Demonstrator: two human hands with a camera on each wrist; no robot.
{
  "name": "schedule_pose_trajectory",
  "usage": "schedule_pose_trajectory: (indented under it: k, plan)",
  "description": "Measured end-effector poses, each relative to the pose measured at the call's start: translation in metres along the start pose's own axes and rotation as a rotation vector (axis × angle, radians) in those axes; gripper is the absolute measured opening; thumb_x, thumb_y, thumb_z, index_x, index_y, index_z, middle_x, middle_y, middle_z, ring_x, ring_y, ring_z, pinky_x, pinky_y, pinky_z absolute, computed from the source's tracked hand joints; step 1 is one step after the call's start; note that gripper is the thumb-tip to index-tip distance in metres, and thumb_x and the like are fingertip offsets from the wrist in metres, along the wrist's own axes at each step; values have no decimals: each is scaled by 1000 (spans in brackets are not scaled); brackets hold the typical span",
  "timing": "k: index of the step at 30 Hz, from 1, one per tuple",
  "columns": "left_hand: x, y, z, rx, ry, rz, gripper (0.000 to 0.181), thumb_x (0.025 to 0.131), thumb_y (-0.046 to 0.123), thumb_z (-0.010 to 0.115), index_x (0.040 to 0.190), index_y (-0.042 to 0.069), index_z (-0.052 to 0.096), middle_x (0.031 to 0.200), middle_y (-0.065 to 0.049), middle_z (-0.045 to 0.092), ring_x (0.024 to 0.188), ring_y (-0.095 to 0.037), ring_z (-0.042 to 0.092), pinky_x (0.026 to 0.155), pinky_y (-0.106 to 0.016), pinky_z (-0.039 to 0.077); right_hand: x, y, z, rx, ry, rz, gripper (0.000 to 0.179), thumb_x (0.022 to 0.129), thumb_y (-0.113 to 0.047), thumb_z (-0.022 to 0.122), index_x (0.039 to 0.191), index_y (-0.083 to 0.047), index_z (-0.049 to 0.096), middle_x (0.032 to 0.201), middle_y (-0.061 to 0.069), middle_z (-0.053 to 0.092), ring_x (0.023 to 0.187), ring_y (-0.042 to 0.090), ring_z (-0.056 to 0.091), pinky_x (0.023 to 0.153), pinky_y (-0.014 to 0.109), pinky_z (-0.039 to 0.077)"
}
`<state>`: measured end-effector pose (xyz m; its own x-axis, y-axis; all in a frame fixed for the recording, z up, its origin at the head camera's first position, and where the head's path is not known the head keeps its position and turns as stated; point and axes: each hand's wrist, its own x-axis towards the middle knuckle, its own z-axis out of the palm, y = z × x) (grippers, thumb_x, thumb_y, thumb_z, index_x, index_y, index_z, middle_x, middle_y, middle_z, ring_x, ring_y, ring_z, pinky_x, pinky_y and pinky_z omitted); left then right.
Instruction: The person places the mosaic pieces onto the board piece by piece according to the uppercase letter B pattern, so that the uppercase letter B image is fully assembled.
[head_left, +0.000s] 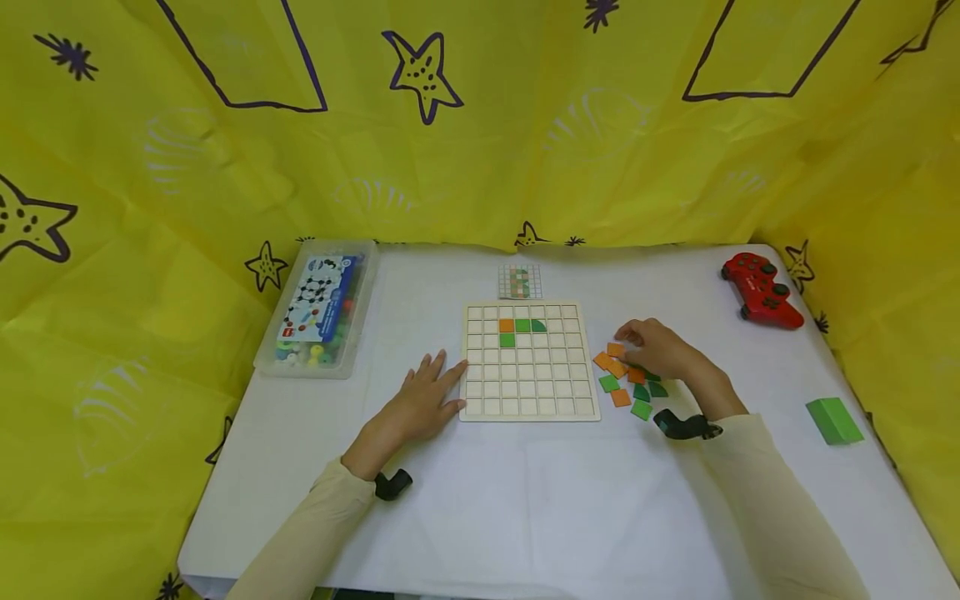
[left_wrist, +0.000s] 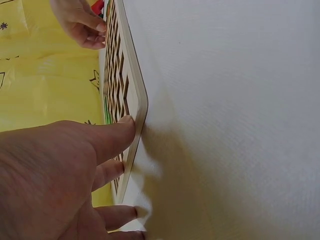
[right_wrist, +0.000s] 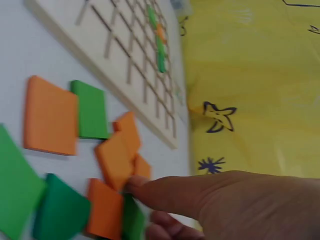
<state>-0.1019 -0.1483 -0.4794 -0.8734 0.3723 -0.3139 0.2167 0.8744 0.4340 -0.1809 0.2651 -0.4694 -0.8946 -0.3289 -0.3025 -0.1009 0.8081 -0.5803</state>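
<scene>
A wooden grid board lies mid-table. In its upper cells sit an orange square tile, two green square tiles and a dark green quarter-round tile. My left hand rests at the board's left edge, fingers spread; its thumb touches the rim in the left wrist view. Over a loose pile of orange, green and dark green tiles right of the board is my right hand, fingers loosely bent. In the right wrist view its thumb tip meets an orange tile; no tile is visibly lifted.
Behind the board lies a small pattern card. A clear plastic box of colored parts stands at the left. Toward the right are a red game controller and a green block. Yellow curtains surround the table's back and sides.
</scene>
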Motion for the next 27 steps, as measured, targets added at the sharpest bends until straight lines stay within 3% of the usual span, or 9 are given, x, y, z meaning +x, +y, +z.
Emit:
schedule_pose_trajectory:
  k: [7,19,27]
  plan:
    - [1,-2,1,7,-8,6,67,109,37,58,167,16,32,174,-26,14,161,-48,9,127,-67,15,5,4,14,21,92,-34,34,105,-7,61,134,9,58,123,28,54,113,42,55,103,60,48]
    - [2,-3,3,5,-5,-5,68,109,38,59,168,17,32,174,-25,13,161,-48,9,127,-67,15,19,4,22,22,164,-60,31,108,-6,57,134,10,58,125,29,54,114,42,57,104,57,49]
    - [0,-5,2,-4,8,25,66,110,36,57,168,17,32,174,-26,14,161,-49,10,126,-68,15,29,-11,26,58,202,-67,33,108,-8,58,136,9,58,125,27,54,112,39,58,101,54,51]
